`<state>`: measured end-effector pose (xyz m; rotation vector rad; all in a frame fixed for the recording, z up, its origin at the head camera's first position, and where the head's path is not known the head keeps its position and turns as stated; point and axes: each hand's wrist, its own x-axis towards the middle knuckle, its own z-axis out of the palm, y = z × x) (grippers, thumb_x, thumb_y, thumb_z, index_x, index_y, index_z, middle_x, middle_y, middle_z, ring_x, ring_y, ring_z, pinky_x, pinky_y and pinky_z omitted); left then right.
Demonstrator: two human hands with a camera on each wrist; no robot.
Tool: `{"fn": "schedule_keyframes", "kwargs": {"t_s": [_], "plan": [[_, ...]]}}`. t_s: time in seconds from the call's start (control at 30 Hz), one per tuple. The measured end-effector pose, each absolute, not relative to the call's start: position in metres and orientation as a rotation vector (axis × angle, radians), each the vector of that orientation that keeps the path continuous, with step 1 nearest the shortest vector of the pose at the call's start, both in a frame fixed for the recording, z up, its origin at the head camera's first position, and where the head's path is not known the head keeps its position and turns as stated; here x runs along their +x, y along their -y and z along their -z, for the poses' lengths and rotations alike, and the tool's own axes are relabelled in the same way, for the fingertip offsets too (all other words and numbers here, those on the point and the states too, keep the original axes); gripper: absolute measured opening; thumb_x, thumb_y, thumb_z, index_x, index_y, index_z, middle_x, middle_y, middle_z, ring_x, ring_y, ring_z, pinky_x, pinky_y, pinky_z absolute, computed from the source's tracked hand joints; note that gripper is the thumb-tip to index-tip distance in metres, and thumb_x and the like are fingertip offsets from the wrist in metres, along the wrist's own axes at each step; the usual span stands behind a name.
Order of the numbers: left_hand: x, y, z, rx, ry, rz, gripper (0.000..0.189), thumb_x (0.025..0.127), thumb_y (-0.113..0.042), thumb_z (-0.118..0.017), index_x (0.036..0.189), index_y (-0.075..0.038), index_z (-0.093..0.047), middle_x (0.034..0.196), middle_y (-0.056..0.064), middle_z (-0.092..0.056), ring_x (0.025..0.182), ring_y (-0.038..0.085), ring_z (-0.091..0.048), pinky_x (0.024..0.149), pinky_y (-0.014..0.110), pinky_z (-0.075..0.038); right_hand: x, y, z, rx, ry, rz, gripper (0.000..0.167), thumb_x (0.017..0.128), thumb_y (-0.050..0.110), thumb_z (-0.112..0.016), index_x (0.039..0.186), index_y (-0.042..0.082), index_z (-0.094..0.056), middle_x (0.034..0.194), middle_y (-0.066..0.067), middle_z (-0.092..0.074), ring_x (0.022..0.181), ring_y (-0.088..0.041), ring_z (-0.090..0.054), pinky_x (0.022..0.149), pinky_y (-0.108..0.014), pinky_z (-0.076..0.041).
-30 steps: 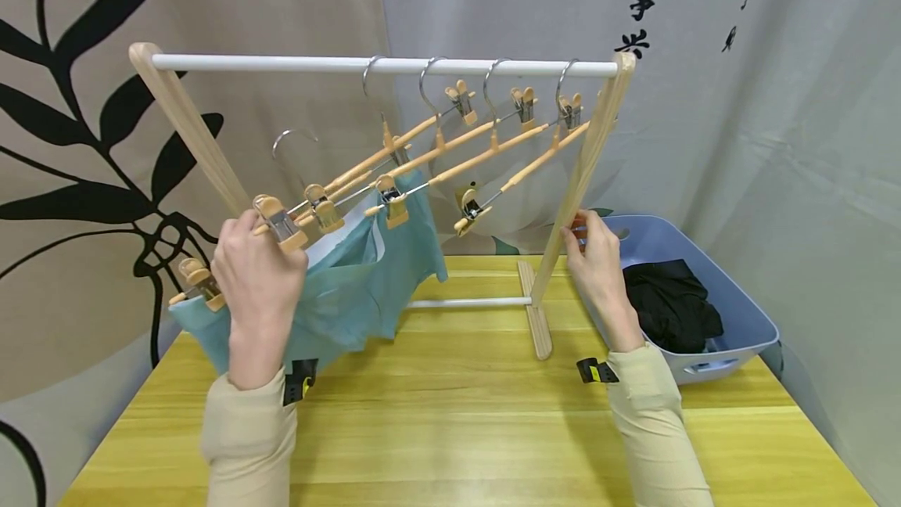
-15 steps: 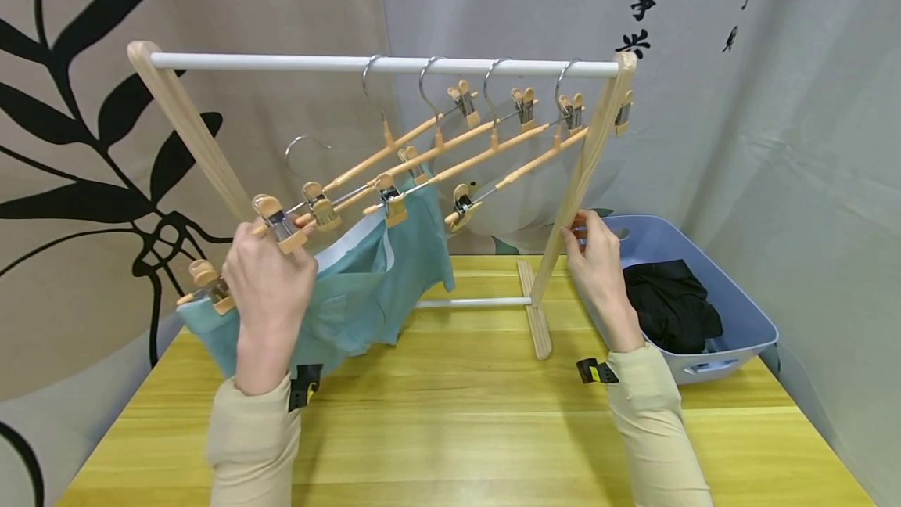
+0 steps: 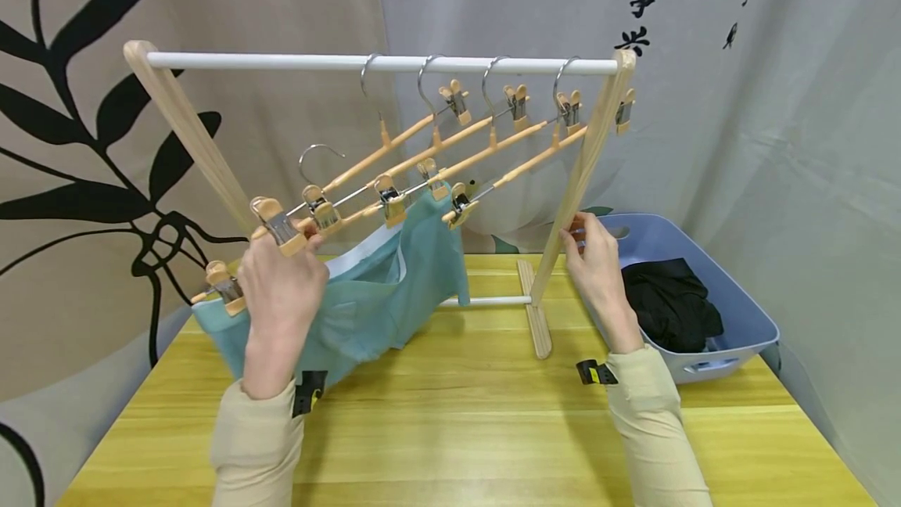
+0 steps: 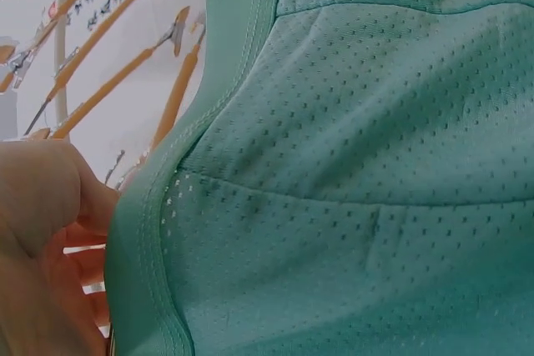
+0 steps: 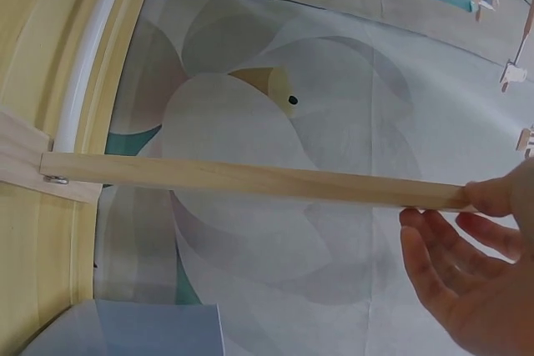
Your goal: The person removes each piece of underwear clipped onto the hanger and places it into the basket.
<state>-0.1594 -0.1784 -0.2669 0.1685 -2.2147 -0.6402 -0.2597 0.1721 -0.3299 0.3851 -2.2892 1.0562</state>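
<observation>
My left hand [image 3: 281, 288] grips a wooden clip hanger whose metal hook [image 3: 318, 153] stands free below the rack's rail. A teal mesh garment [image 3: 380, 292] with a pale inner waistband hangs from its clips, one clip [image 3: 225, 288] left of my hand and another [image 3: 432, 177] at the far end. In the left wrist view the fabric [image 4: 359, 139] fills most of the picture beside my thumb, and the hanger's bar is hidden. With thumb and fingers, my right hand [image 3: 594, 268] pinches the right wooden leg [image 5: 267, 181] of the clothes rack.
Several clip hangers [image 3: 464, 131] hang from the white rail [image 3: 281, 62], close in front of and above the garment. A blue basket [image 3: 739, 311] with black cloth [image 3: 672, 305] stands right of the rack on the wooden table [image 3: 457, 429]. A printed curtain is behind.
My left hand has moved a little to the right, carrying the hanger and teal garment along; the free hook has shifted right and slightly down. My right hand stays on the leg.
</observation>
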Motion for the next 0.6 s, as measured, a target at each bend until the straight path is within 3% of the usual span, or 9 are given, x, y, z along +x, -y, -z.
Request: {"fn": "schedule_keyframes", "kwargs": {"t_s": [0.23, 0.43, 0.57, 0.6], "plan": [[-0.158, 0.174, 0.268, 0.173, 2.285, 0.664, 0.009, 0.087, -0.009, -0.064, 0.086, -0.001, -0.067, 0.085, 0.025, -0.068, 0.076, 0.051, -0.058, 0.063, 0.059, -0.042, -0.256, -0.168, 0.332, 0.377, 2.244, -0.989, 0.025, 0.094, 0.008, -0.055, 0.115, -0.007, -0.054, 0.101, -0.023, -0.06, 0.087, -0.036, -0.064, 0.068, -0.046, -0.055], [-0.157, 0.171, 0.27, 0.096, 2.334, 0.577, 0.012, 0.088, -0.011, -0.065, 0.094, -0.001, -0.065, 0.083, 0.023, -0.066, 0.068, 0.045, -0.056, 0.055, 0.053, -0.043, -0.251, -0.162, 0.33, 0.361, 2.145, -0.938, 0.021, 0.094, 0.004, -0.054, 0.11, -0.009, -0.056, 0.101, -0.025, -0.059, 0.085, -0.037, -0.064, 0.065, -0.047, -0.055], [-0.157, 0.169, 0.272, 0.013, 2.347, 0.522, 0.013, 0.09, -0.014, -0.063, 0.095, -0.003, -0.067, 0.089, 0.022, -0.066, 0.071, 0.044, -0.058, 0.053, 0.051, -0.044, -0.247, -0.159, 0.325, 0.358, 2.065, -0.857, 0.021, 0.095, 0.006, -0.052, 0.11, -0.009, -0.057, 0.101, -0.025, -0.059, 0.083, -0.036, -0.064, 0.063, -0.045, -0.055], [-0.157, 0.169, 0.274, -0.014, 2.336, 0.498, 0.013, 0.091, -0.014, -0.063, 0.094, -0.002, -0.067, 0.084, 0.021, -0.066, 0.068, 0.043, -0.057, 0.053, 0.051, -0.044, -0.245, -0.159, 0.323, 0.358, 2.046, -0.833, 0.021, 0.096, 0.006, -0.051, 0.109, -0.009, -0.057, 0.101, -0.025, -0.059, 0.083, -0.036, -0.064, 0.063, -0.045, -0.055]]}}
